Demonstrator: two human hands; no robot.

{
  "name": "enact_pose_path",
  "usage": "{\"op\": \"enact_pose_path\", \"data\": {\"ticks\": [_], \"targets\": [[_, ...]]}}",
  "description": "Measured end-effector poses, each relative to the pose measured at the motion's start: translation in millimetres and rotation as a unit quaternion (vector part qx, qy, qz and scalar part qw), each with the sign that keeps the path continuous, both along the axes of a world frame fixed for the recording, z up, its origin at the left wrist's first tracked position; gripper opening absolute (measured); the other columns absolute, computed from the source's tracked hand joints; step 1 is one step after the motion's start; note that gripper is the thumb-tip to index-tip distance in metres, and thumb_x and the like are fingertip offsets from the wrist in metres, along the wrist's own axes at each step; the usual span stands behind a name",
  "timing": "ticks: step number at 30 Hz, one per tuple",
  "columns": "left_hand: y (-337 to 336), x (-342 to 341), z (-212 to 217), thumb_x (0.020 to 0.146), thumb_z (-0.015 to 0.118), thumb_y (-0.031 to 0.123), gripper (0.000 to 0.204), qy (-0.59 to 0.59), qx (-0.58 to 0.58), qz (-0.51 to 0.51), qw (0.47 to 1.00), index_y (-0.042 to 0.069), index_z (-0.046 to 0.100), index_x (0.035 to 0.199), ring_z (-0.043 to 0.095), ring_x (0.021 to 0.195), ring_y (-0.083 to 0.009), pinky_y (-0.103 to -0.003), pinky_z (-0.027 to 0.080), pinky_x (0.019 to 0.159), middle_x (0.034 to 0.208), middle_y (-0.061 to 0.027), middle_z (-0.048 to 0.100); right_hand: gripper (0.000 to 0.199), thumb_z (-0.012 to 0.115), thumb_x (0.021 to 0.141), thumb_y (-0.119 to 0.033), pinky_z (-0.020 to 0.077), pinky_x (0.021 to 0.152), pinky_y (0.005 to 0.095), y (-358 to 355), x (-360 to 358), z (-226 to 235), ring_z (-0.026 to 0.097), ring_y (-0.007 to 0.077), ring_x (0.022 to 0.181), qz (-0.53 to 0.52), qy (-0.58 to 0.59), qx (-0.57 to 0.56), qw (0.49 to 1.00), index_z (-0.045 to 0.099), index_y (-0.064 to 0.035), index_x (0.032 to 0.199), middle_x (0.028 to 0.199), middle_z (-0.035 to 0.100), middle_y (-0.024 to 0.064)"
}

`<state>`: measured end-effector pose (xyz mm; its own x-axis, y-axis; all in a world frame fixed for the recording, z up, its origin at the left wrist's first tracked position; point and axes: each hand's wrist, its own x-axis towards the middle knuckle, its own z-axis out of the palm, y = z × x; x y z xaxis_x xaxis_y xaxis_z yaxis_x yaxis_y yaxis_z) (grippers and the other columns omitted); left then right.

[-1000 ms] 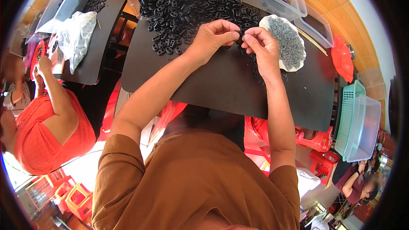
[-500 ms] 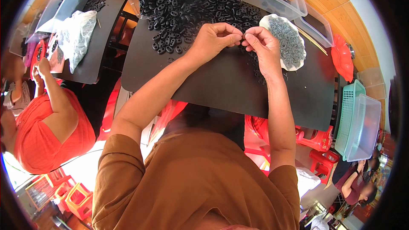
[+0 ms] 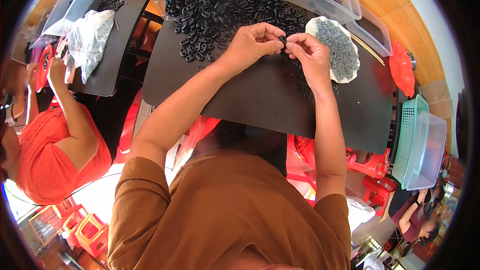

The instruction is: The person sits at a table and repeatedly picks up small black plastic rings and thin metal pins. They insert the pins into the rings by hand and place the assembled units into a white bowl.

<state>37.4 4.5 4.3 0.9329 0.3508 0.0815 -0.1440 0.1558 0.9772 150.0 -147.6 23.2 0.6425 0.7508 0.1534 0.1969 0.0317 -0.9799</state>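
Between the thumb and fingertips of my left hand (image 3: 250, 45) is a small black oval plastic piece with two holes (image 3: 282, 39). My right hand (image 3: 312, 57) meets it from the other side, thumb and fingertips pinched together. Whatever lies in that pinch is too small to make out. Beyond my hands spreads a large heap of similar black pieces (image 3: 220, 0) on the dark table (image 3: 240, 100). Beside my right hand stands a white plate with a wavy rim (image 3: 310, 27), piled with small grey pieces (image 3: 337, 52).
Clear plastic bins (image 3: 325, 2) stand at the back. Wooden chopsticks (image 3: 367, 49) and a red dish (image 3: 401, 69) lie to the right, near a green basket (image 3: 407, 130). At another table on the left, a person in red (image 3: 65, 145) works beside a plastic bag (image 3: 90, 42).
The black piece now shows more plainly between my fingertips, which have shifted slightly. At the left table, the person in red has moved their hands toward a red dish.
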Motion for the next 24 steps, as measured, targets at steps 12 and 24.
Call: {"op": "enact_pose_path", "data": {"ticks": [12,24], "targets": [[1.9,-1.6,-0.7,0.087,0.069,0.005,0.022,-0.003,0.031,-0.001,1.0,0.002,0.066,0.108,0.064,0.08,-0.0078,-0.023,0.052,0.074,0.088,-0.0028,0.069,0.005,0.069,0.087,-0.002,0.0483,0.065,0.0215,0.1,-1.6,2.4,0.06,0.0064,0.074,-0.009,-0.047,0.004,0.999,0.067,-0.0032,0.092,0.081,0.067,-0.0002],[0.8,-1.8,0.1,0.086,0.068,0.005,0.02,0.0,0.05,0.006,0.999,0.002,0.067,0.106,0.064,0.079,-0.0073,-0.022,0.052,0.073,0.087,-0.0024,0.069,0.006,0.07,0.087,-0.001,0.0478,0.063,0.021,1.7,-4.3,1.4,0.06,0.0061,0.073,-0.009,-0.052,0.027,0.998,0.066,-0.0026,0.09,0.08,0.066,-0.0001]]}}
